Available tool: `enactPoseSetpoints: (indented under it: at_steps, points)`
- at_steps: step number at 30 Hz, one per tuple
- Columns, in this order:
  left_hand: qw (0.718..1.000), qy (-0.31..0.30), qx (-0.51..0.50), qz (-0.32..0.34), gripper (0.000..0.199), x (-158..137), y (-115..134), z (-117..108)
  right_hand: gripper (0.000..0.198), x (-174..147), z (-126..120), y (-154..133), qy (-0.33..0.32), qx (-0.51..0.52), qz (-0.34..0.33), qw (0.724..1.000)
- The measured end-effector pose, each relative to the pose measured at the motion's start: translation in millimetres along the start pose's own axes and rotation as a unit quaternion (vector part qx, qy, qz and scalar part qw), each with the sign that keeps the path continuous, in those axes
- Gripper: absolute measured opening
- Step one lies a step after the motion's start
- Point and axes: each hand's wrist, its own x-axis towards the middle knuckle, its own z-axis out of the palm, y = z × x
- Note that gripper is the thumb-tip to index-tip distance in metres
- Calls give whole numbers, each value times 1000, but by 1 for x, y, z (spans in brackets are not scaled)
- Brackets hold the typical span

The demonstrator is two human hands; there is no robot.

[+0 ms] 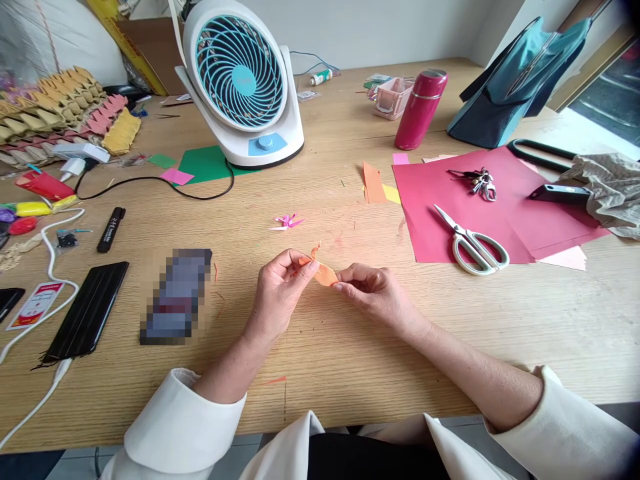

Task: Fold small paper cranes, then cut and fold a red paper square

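Note:
Both hands hold one small folded piece of orange paper (pixel 326 275) just above the wooden table. My left hand (pixel 283 287) pinches its left part between thumb and fingers, and a thin curled strip sticks up there. At the paper's right end, the thumb and fingertips of my right hand (pixel 373 293) are closed on it. A small pink folded paper figure (pixel 287 221) with pointed ends lies beyond the hands. Orange paper scraps (pixel 274 381) are scattered near the front edge and beside the phone (pixel 176 297).
White-handled scissors (pixel 480 252) and keys (pixel 483 183) lie on red paper sheets (pixel 425 220) at right. A fan (pixel 245 80), pink flask (pixel 421 110) and blue bag (pixel 500 100) stand behind. At left are a black power bank (pixel 87 310), cables and a marker (pixel 111 230).

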Motion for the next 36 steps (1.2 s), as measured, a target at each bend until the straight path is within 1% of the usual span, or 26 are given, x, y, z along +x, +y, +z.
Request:
enactPoseSetpoints:
  at_steps: [6, 9, 11, 16, 18, 22, 25, 28, 36]
  points:
    - [1000, 17, 6, 15, 18, 0, 0, -2, 25, 1, -2, 0, 3, 20, 26, 999]
    - [1000, 14, 2, 10, 18, 0, 1, -2, 21, 2, -2, 0, -6, 21, 6, 1000]
    - [1000, 10, -15, -12, 19, 1, 2, -2, 16, 1, -2, 0, -11, 21, -17, 1000]
    - [993, -7, -69, -100, 26, 4, 3, -2, 8, 0, -2, -5, -21, -4, -94, 995]
    - [991, -8, -75, -114, 28, 5, 3, -2, 8, 0, -1, -6, -22, -17, -102, 994]
    - [991, -2, -68, -114, 30, 5, 4, -1, 7, 0, 0, -4, -28, 19, -61, 998]
    - [993, -1, -58, -105, 27, 4, 4, 0, 9, 0, 1, -1, -23, 31, -49, 998]
    - [995, 1, -43, -86, 23, 3, 3, 0, 11, 1, 2, 0, -25, 39, -37, 998]
    - [999, 1, 23, -30, 17, 2, -3, -3, 17, 2, 2, -2, -45, 108, 32, 993]
